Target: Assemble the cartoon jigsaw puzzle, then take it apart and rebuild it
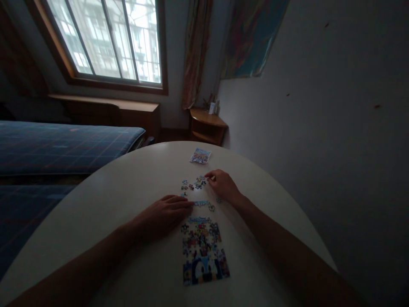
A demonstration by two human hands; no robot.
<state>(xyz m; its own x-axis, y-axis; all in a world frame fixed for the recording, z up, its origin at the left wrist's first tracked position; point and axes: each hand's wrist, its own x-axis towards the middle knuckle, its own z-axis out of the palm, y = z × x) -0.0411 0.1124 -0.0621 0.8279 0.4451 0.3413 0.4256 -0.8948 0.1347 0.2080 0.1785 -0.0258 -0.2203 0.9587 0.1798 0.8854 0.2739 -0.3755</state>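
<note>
A partly joined jigsaw puzzle [204, 251] lies on the white round table [143, 170], with a cartoon face along its near edge. Beyond its ragged far edge is a short joined strip of puzzle pieces [201, 203]. My left hand [169, 209] rests flat on the table, fingers stretched out, its fingertips at the strip's left end. Farther off, my right hand [221, 183] is closed in a pinch on what looks like a puzzle piece, mostly hidden by the fingers. It is at the right side of a small pile of loose puzzle pieces [200, 182].
A printed picture packet [200, 156] lies near the table's far edge. One loose piece [219, 199] sits below my right wrist. A bed with a plaid mattress [64, 147] stands to the left, a wooden corner shelf [207, 119] behind, and a wall [319, 128] to the right.
</note>
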